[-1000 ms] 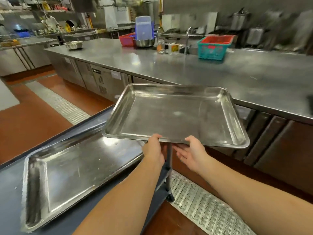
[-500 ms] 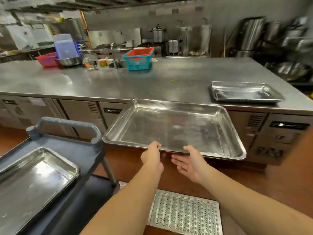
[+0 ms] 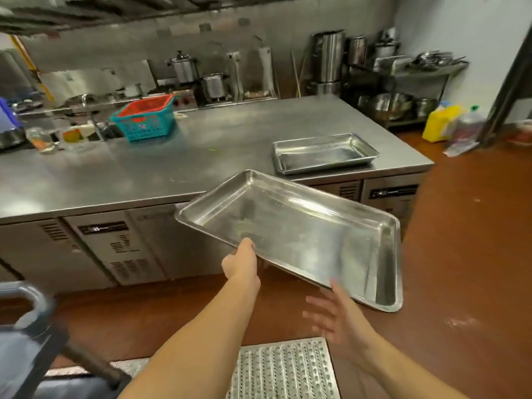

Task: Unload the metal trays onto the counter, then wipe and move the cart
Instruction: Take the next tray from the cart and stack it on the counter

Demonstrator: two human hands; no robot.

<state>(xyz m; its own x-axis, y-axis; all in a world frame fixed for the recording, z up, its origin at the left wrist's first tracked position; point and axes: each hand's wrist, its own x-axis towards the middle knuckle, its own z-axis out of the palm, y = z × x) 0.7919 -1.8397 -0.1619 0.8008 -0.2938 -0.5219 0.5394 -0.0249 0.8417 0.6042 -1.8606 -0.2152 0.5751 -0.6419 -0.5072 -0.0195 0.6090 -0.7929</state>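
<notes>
1. The steel surface (image 3: 144, 174) runs across the middle of the view, with cabinet doors under it.
2. A metal tray (image 3: 302, 237) is held in the air in front of the surface, above the red floor. It is tilted, with its right near corner lowest, and nothing lies in it.
3. A second tray (image 3: 322, 152) lies flat on the surface near its right end, apart from the held one.
4. The grey cart (image 3: 28, 341) shows only in part at the lower left, blurred, with its handle up.
5. A metal floor grate (image 3: 282, 370) lies below the arms.
6. A teal basket (image 3: 144, 119) with a red one inside it stands at the back of the surface.
7. The left hand (image 3: 240, 262) grips the tray's near rim, thumb on top.
8. The right hand (image 3: 334, 315) is wide, fingers spread and holding nothing, just below the tray's near edge. It is blurred, so it cannot be told whether it touches the tray.
</notes>
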